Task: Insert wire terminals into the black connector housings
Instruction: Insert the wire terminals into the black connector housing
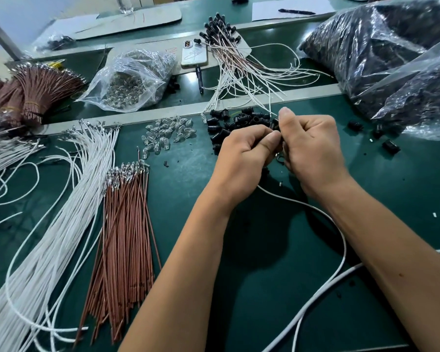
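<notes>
My left hand (pixel 241 153) and my right hand (pixel 313 146) meet over the green mat, fingers curled. Between their fingertips sits a small black connector housing (pixel 277 128), mostly hidden; my right thumb presses its top. A white wire (pixel 335 224) runs from under the hands and loops toward me on the right. Which hand holds the wire end I cannot tell. Loose black housings (pixel 229 123) lie piled just beyond the hands. White terminal wires (pixel 61 199) and brown terminal wires (pixel 127 237) lie fanned out at the left.
Clear small bulbs (pixel 168 135) are scattered left of the housings, with a bag of more (pixel 130 82) behind. Finished wire assemblies (pixel 239 62), a phone (pixel 194 55) and a pen (pixel 200 80) lie at the back. Big bags of black parts (pixel 391 59) fill the right.
</notes>
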